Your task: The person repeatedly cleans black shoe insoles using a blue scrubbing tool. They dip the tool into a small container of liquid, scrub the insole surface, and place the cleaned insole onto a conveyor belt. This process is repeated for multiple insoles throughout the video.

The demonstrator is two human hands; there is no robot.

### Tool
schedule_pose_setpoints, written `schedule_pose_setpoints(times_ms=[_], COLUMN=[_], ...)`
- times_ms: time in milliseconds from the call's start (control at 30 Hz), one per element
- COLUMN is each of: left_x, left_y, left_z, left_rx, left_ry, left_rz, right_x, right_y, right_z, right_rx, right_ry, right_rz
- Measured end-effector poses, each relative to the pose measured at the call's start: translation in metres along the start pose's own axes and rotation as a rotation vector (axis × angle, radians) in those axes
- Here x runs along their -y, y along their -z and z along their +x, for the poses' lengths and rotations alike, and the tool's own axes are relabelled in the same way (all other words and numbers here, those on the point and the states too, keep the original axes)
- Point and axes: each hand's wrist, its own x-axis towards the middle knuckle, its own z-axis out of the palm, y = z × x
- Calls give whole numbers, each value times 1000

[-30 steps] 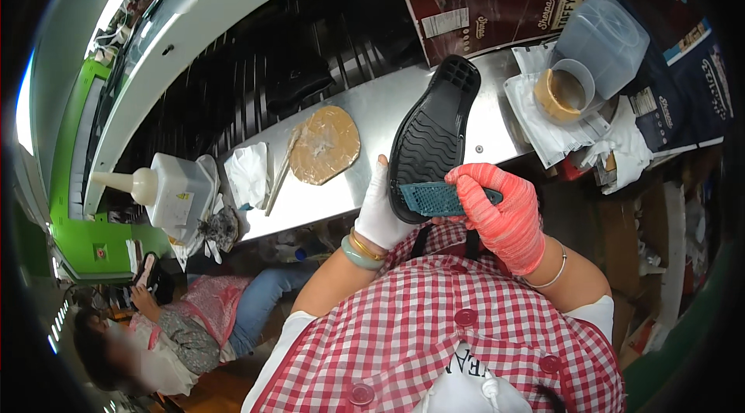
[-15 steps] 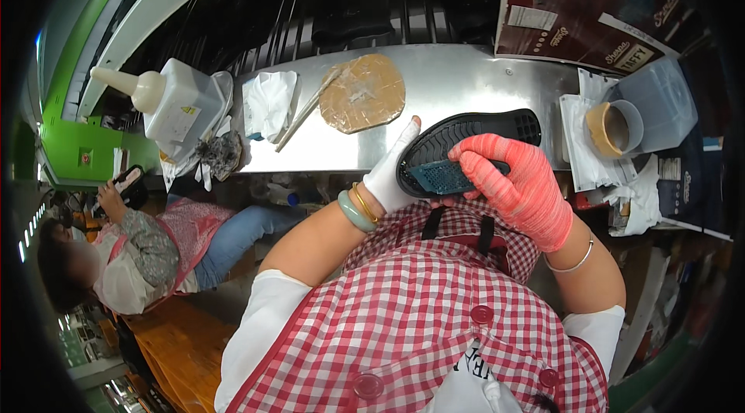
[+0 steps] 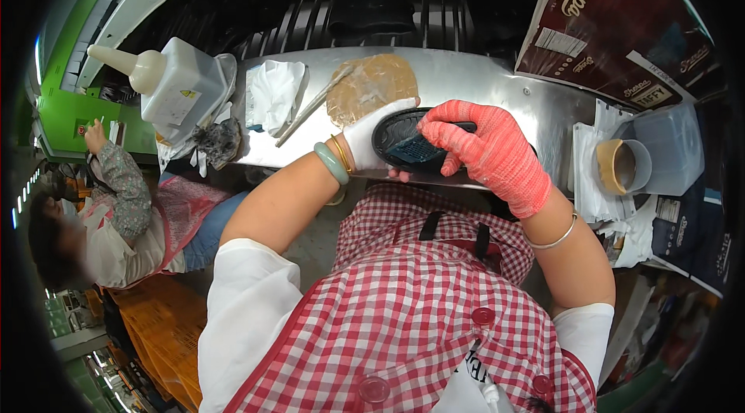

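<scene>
My left hand (image 3: 362,140), in a white glove with bare fingertips, is closed around a black shoe sole (image 3: 385,129) just above the near edge of the bench. The sole's inner or outer face cannot be told; its right part is hidden. In a pink-red knitted glove, my right hand (image 3: 500,155) grips a small brush (image 3: 415,150) with a dark handle. The brush's blue-black bristles lie against the sole. Behind my left hand is a round tan pad (image 3: 372,81) wrapped in clear film, with a thin stick (image 3: 314,106) resting on it.
A white squeeze bottle (image 3: 182,91), crumpled white cloth (image 3: 275,95) and dark scrub wad (image 3: 217,143) occupy the bench's left. At right are a clear plastic container (image 3: 671,145), a tape roll (image 3: 615,166) and a maroon carton (image 3: 613,25). Another person (image 3: 132,219) works at far left.
Both hands have shifted left with the sole, which has turned and now shows foreshortened. The brush remains against it. The other person's hand has risen toward the green machine.
</scene>
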Motion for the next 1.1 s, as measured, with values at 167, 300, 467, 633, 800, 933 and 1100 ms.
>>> schedule_pose_setpoints(times_ms=[167,300,467,633,800,933,1100], left_x=[-20,-25,-36,-45,-54,-57,-63], left_y=[7,18,19,18,12,5,-5], left_z=[6,16,22,24,22,18,14], left_rx=[54,91,128,131,82,29,-18], left_ry=[60,125,196,227,255,242,243], left_rz=[26,11,-29,-8,16,-30,-48], right_x=[-6,-12,-15,-17,-20,-24,-24], right_y=[18,32,46,58,70,79,93], right_z=[11,16,18,17,14,11,5], right_rx=[6,19,23,19,37,26,20], right_ry=[-29,-44,-52,-76,-67,-66,-97], right_rz=[-1,-17,-52,-76,-116,-139,-159])
